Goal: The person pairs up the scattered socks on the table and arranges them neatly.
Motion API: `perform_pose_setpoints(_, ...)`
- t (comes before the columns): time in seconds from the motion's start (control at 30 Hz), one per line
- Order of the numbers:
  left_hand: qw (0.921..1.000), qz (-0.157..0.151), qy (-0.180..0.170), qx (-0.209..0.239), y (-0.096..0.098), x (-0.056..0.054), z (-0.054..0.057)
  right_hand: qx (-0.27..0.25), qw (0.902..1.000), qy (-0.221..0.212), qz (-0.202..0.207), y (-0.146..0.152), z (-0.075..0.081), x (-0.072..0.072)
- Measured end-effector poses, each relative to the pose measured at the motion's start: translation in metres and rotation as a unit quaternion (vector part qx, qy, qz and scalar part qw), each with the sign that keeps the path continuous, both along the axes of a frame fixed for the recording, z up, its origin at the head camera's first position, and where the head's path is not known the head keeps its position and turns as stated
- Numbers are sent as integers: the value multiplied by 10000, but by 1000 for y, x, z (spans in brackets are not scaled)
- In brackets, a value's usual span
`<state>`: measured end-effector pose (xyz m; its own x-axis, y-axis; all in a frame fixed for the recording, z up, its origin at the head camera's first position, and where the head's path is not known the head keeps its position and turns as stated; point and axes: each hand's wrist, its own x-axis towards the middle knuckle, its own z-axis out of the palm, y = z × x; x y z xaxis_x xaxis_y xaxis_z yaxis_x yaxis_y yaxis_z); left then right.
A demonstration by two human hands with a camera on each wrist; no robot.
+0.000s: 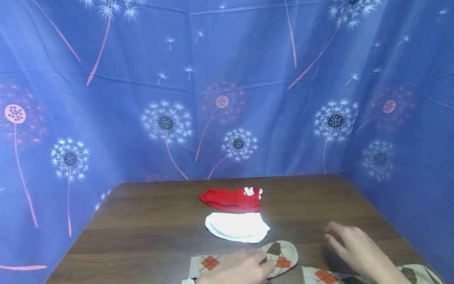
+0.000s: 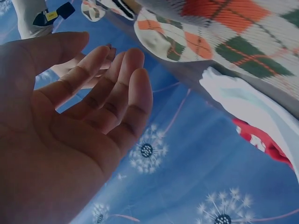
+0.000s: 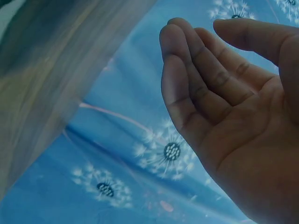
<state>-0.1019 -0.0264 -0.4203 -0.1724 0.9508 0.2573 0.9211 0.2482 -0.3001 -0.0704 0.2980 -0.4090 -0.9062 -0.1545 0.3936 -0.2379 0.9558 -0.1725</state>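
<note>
My left hand (image 1: 241, 269) is just over a beige argyle sock (image 1: 285, 254) with orange and dark green diamonds, hiding its middle. The left wrist view shows that palm (image 2: 70, 135) bare and its fingers loosely bent, nothing held. A second argyle sock (image 1: 324, 276) lies at the front right, partly behind my right forearm and cut by the frame's edge. Above the table hovers my right hand (image 1: 354, 246); in the right wrist view its fingers (image 3: 175, 79) are relaxed around nothing. Beyond the argyle sock lie a white sock (image 1: 235, 227) and a red sock (image 1: 230, 200) with a white figure.
The brown wooden table (image 1: 149, 221) carries the socks in a rough column near its middle. A blue dandelion-print cloth (image 1: 248, 59) hangs behind the table and along both sides.
</note>
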Motion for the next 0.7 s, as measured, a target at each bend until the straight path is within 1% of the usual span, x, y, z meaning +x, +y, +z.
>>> perform_pose_setpoints(0.03,10000,-44,50,46,3,0,0,-11,9999,101,-27,2,-1,1)
perform_pose_setpoints(0.07,10000,-67,6,44,5,0,1,-21,9998,186,-41,5,-3,2)
perform_pose_setpoints(0.13,9995,-141,259,59,10,0,1,-24,9994,336,-86,9,-5,4)
perform_pose_setpoints(0.27,9996,-189,206,-67,19,1,3,0,9982,530,-284,14,-6,7)
perform_pose_setpoints(0.3,9996,-177,203,-81,21,2,3,-40,9983,437,-370,15,-6,8)
perform_pose_setpoints(0.43,9997,-28,-138,-204,26,2,4,-254,9973,74,-689,19,-3,12)
perform_pose_setpoints(0.5,9994,34,-213,-256,29,2,4,-413,9956,-78,-832,21,-2,13)
perform_pose_setpoints(0.6,9995,58,-197,-239,32,1,3,-488,9943,192,-931,23,-4,14)
perform_pose_setpoints(0.7,9995,36,-302,-117,34,-1,1,-537,9919,663,-936,27,-8,15)
